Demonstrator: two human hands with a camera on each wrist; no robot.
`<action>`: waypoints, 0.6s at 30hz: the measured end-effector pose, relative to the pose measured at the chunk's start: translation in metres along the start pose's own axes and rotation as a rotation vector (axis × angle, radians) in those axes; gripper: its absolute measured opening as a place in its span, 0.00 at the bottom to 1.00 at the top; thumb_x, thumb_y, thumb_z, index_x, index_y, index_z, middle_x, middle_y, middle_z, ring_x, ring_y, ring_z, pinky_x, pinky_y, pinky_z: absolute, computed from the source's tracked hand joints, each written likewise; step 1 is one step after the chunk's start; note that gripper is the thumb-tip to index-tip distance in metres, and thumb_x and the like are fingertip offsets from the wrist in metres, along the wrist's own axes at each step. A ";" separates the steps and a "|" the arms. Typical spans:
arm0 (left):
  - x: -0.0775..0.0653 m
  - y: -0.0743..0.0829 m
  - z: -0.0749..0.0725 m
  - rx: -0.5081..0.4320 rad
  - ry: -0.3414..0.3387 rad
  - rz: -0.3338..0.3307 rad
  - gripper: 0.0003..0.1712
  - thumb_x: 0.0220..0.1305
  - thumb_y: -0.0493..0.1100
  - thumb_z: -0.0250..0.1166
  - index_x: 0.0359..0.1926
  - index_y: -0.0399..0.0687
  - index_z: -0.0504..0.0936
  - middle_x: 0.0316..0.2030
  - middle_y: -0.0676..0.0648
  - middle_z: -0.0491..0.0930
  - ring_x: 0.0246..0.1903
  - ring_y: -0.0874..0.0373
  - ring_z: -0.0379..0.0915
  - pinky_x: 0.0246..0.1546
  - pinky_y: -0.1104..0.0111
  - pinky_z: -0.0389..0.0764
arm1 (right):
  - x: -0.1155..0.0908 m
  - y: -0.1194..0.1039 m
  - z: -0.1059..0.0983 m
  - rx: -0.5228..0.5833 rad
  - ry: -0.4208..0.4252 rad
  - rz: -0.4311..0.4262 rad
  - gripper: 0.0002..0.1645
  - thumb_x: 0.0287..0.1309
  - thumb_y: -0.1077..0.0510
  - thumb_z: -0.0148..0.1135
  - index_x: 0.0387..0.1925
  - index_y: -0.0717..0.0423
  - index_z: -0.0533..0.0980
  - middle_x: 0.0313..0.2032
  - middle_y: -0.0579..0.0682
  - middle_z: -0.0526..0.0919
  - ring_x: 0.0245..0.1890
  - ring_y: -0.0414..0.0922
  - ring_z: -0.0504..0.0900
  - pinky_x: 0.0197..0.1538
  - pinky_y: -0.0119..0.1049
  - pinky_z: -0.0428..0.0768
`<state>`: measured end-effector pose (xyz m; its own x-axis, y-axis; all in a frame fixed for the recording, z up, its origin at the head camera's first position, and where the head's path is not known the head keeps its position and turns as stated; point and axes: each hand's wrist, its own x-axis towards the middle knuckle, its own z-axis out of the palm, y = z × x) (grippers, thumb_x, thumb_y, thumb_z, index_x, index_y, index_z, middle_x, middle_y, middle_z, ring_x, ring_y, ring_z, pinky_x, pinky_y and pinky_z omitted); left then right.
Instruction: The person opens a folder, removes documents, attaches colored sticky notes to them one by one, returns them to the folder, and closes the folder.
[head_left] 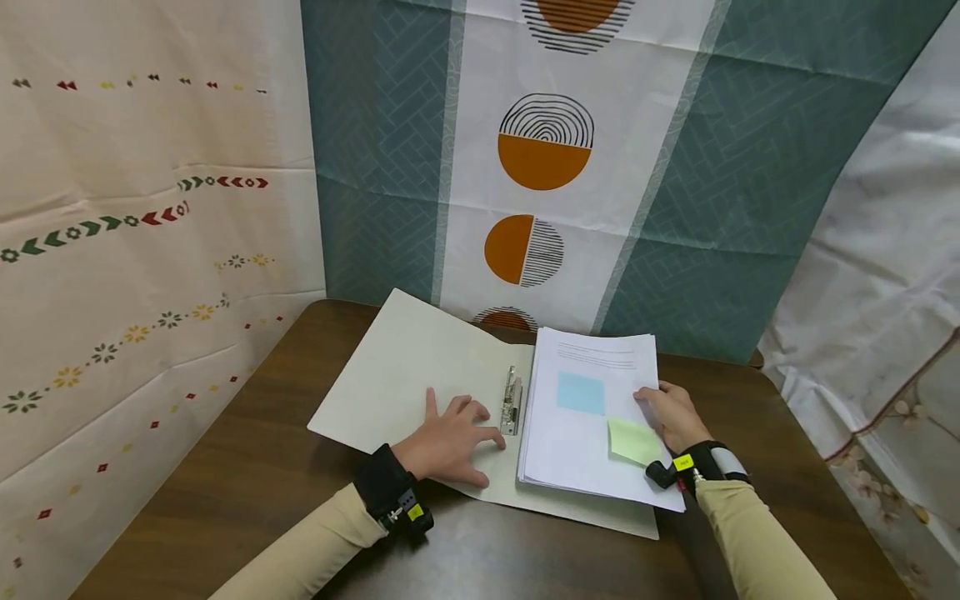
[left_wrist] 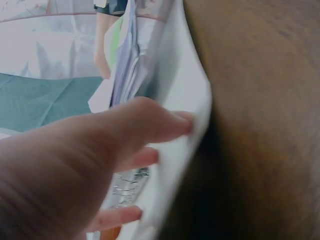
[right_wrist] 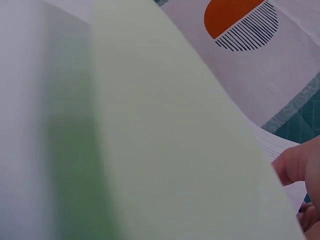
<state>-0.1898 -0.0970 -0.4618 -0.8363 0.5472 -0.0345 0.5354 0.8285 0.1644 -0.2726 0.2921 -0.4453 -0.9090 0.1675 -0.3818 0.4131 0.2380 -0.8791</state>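
Note:
A cream file folder lies spread open, its left cover raised off the table along the left side. My left hand has its fingers spread over the folder near the metal clip. In the left wrist view, the thumb touches the folder close to its edge. On the folder's right side is a stack of paper, carrying a blue sticky note and a green sticky note. My right hand grips that stack at its right edge, thumb on top; the fingers beneath are mostly hidden.
The dark wooden table is bounded by a patterned curtain behind and pale cloths at the sides. Wrist straps with small cameras sit on both wrists, the right one close above the paper.

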 end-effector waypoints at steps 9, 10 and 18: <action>-0.007 0.003 -0.011 0.007 -0.095 -0.048 0.29 0.61 0.62 0.84 0.63 0.79 0.87 0.74 0.44 0.77 0.83 0.32 0.61 0.74 0.11 0.48 | 0.000 -0.001 0.008 0.012 -0.008 0.019 0.50 0.83 0.56 0.51 0.91 0.67 0.39 0.92 0.69 0.39 0.87 0.67 0.48 0.92 0.67 0.47; -0.007 0.004 -0.011 0.001 -0.105 -0.047 0.29 0.62 0.61 0.84 0.64 0.80 0.86 0.74 0.43 0.76 0.83 0.31 0.60 0.74 0.11 0.48 | 0.001 0.000 0.008 0.013 -0.005 0.021 0.50 0.83 0.56 0.51 0.91 0.67 0.38 0.92 0.69 0.39 0.87 0.66 0.48 0.92 0.67 0.47; -0.009 0.002 -0.013 -0.044 -0.138 -0.080 0.31 0.65 0.60 0.83 0.67 0.81 0.83 0.77 0.42 0.73 0.83 0.30 0.58 0.72 0.10 0.50 | 0.001 -0.001 0.009 0.010 -0.002 0.024 0.50 0.83 0.56 0.52 0.91 0.67 0.39 0.92 0.68 0.38 0.87 0.67 0.48 0.92 0.68 0.47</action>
<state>-0.1828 -0.1021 -0.4481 -0.8499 0.4938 -0.1840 0.4600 0.8655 0.1982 -0.2749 0.2835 -0.4470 -0.8988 0.1716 -0.4033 0.4343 0.2248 -0.8723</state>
